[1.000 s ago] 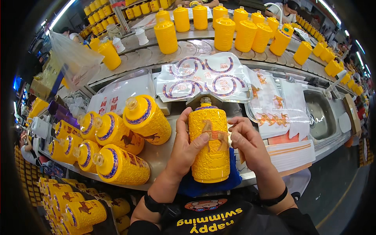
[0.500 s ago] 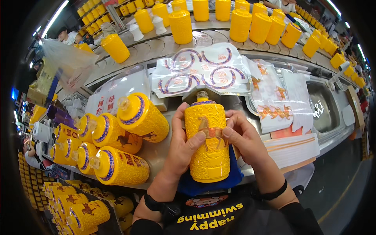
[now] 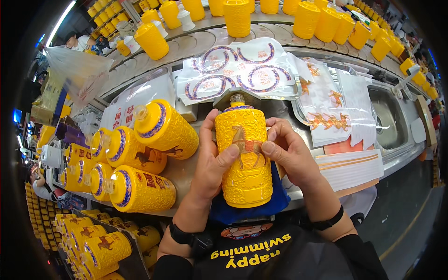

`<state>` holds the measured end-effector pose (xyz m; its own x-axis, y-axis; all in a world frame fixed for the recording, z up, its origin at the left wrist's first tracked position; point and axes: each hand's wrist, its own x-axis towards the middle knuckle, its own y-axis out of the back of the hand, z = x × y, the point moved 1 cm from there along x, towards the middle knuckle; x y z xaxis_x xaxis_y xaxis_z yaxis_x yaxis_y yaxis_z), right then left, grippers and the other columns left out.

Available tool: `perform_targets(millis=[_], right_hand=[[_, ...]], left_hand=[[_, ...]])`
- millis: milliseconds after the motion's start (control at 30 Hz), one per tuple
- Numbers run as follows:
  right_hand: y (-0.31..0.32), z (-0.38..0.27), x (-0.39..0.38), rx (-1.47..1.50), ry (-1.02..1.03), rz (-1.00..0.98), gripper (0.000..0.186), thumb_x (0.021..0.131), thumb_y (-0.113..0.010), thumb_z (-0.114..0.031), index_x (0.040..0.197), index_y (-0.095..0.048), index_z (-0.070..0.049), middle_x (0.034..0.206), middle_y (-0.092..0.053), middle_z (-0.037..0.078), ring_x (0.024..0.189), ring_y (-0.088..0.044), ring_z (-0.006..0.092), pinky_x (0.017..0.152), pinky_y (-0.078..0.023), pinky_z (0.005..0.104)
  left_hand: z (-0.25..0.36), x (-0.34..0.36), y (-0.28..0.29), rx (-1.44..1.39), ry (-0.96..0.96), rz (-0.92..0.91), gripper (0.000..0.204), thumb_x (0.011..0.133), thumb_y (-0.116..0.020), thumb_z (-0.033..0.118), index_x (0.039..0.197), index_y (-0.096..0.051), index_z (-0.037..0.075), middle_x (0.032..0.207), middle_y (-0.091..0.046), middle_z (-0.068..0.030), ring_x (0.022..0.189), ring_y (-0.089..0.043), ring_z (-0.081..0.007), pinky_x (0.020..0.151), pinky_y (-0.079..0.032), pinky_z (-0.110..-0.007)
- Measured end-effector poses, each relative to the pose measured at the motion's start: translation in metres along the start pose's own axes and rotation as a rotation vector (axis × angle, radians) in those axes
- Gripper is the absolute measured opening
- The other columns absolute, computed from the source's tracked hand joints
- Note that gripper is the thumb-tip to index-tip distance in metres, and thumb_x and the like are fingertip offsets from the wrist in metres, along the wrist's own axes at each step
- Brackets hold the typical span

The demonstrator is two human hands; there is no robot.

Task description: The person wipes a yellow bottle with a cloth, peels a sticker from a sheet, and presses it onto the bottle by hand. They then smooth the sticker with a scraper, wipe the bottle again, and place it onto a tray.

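Between my hands is a yellow embossed bottle (image 3: 245, 182) with a clear glass neck and a blue patterned band round its shoulder. A brown horse decal (image 3: 248, 147) with a red saddle lies on its front. My left hand (image 3: 214, 161) wraps the bottle's left side, its thumb pressed on the horse's front edge. At the right side, my right hand (image 3: 289, 151) grips with bent fingers and a thumb on the decal's rear edge; some fingertips are hidden. Under the bottle lies a blue cloth (image 3: 280, 198). The neck end points at a metal angled stop (image 3: 249, 99).
Several decorated yellow bottles (image 3: 144, 189) lie at the left, above a crate of more bottles (image 3: 109, 247). Curved band decal sheets (image 3: 235, 70) and horse decal sheets (image 3: 326, 121) lie ahead. Beyond runs a conveyor (image 3: 200, 42) with yellow bottles. A sink (image 3: 389, 126) is at the right.
Bottles on the conveyor have shifted to the right. My hands keep their hold on the bottle, with both thumbs still on the horse decal; the whole view has moved slightly.
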<state>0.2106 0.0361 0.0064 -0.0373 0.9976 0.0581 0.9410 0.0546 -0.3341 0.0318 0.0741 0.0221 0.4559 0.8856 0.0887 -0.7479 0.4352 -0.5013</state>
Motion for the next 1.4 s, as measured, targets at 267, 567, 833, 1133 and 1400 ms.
perform_targets(millis=[267, 567, 833, 1133, 1400], right_hand=[[0.0022, -0.0006, 0.0004, -0.044, 0.039, -0.015, 0.023, 0.086, -0.070, -0.011, 0.095, -0.049, -0.011, 0.125, -0.038, 0.002, 0.114, -0.047, 0.0111, 0.096, -0.041, 0.0279], [0.0005, 0.0009, 0.0009, -0.018, 0.029, -0.007, 0.028, 0.083, -0.074, -0.014, 0.093, -0.048, -0.009, 0.121, -0.037, 0.009, 0.114, -0.040, 0.0135, 0.098, -0.035, 0.0273], [-0.0032, -0.0022, 0.0003, 0.033, 0.003, 0.000, 0.029, 0.082, -0.074, -0.012, 0.093, -0.047, -0.010, 0.121, -0.036, 0.008, 0.113, -0.041, 0.0131, 0.098, -0.035, 0.0266], [0.0004, 0.0011, 0.0018, -0.009, 0.022, -0.002, 0.027, 0.085, -0.073, -0.016, 0.094, -0.048, -0.009, 0.121, -0.037, 0.008, 0.113, -0.041, 0.0129, 0.098, -0.036, 0.0267], [0.0024, 0.0008, 0.0009, -0.027, 0.016, 0.011, 0.025, 0.086, -0.071, -0.018, 0.095, -0.050, -0.008, 0.122, -0.037, 0.009, 0.113, -0.041, 0.0137, 0.098, -0.035, 0.0283]], left_hand=[[0.0005, 0.0015, -0.0019, -0.033, 0.008, -0.008, 0.085, 0.088, -0.066, 0.018, 0.148, -0.008, 0.006, 0.138, -0.039, -0.0176, 0.125, -0.046, -0.0269, 0.104, -0.040, -0.039], [-0.0023, -0.0006, 0.0025, 0.033, -0.013, -0.004, 0.084, 0.087, -0.065, 0.018, 0.148, -0.009, 0.004, 0.140, -0.034, -0.0172, 0.130, -0.039, -0.0264, 0.108, -0.034, -0.039], [-0.0040, -0.0011, 0.0046, 0.073, -0.010, 0.005, 0.084, 0.087, -0.064, 0.018, 0.148, -0.009, 0.004, 0.141, -0.033, -0.0167, 0.131, -0.038, -0.0261, 0.108, -0.034, -0.038], [-0.0011, -0.0001, -0.0005, 0.051, 0.000, 0.002, 0.081, 0.089, -0.062, 0.019, 0.148, -0.008, 0.003, 0.140, -0.033, -0.0172, 0.130, -0.040, -0.0261, 0.108, -0.035, -0.038], [-0.0019, 0.0005, 0.0011, 0.022, -0.010, -0.012, 0.078, 0.091, -0.058, 0.018, 0.148, -0.008, 0.002, 0.142, -0.033, -0.0174, 0.131, -0.039, -0.0257, 0.108, -0.034, -0.038]])
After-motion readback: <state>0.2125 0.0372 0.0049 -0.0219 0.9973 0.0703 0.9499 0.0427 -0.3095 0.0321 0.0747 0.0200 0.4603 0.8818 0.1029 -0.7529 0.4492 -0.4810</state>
